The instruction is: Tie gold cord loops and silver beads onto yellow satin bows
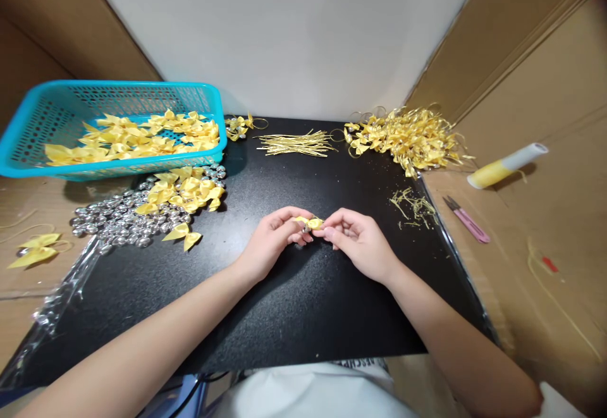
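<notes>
1 blue basket [28, 133] is sitting on the left, its bows too many to count. The left hand [272, 238] and right hand [355, 238] are pinching 1 yellow bow [310, 222] over the black table [284, 304], half hiding it.

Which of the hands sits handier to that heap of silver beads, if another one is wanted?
Probably the left hand: the silver beads lie on its side of the mat, while the right hand would have to cross over. Both pinch the yellow bow.
</notes>
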{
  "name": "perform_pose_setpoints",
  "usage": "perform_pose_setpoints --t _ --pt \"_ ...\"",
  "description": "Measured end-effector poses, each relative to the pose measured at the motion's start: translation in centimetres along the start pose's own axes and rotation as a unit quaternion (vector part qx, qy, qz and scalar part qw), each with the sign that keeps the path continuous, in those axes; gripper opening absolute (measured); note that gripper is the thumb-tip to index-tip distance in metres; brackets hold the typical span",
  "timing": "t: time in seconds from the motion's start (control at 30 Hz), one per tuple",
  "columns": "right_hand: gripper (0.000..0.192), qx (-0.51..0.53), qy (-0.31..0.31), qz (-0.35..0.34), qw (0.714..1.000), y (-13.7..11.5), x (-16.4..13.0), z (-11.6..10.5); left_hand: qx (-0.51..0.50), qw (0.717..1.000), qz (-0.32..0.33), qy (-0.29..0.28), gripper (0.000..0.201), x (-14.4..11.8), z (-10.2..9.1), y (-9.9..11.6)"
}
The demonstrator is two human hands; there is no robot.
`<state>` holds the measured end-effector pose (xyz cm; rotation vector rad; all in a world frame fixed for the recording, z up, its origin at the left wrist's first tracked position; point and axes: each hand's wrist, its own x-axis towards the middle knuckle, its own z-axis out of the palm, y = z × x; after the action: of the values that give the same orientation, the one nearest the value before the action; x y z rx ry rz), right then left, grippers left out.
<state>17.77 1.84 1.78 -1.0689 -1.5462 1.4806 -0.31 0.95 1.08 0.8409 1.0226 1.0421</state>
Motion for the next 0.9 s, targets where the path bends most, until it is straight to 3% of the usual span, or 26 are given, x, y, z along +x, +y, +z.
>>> perform_pose_setpoints --t 0.17,0.3,0.37,0.53,0.7,0.9 --pt "0.026 0.045 0.023 -0.005 0.999 0.0 0.2 -0.1 0.035 0.999 0.002 -0.024 0.03 -0.1 -0.2 -0.3" --pt "0.026 0.119 0.133 -0.036 0.983 -0.5 0.9 -1.4 0.052 0.998 0.012 -0.04 0.029 -0.1 -0.3 -0.3" --pt "0.025 0.194 0.179 -0.049 0.963 -1.1 1.2 -2.5 0.065 0.997 0.021 -0.045 0.025 -0.2 -0.3 -0.2" --pt "0.014 0.347 0.214 -0.033 0.912 -2.5 1.6 -5.5 0.093 0.992 0.03 -0.076 0.017 -0.4 -0.3 -0.1" --pt "0.011 0.409 0.245 -0.042 0.878 -2.5 2.1 -6.9 0.039 0.991 0.063 -0.112 0.025 -0.3 -0.6 -0.4" --pt "0.018 0.449 0.379 0.002 0.809 -1.8 3.0 -8.3 0.017 0.985 0.05 -0.165 0.03 -0.2 -0.9 -0.7"
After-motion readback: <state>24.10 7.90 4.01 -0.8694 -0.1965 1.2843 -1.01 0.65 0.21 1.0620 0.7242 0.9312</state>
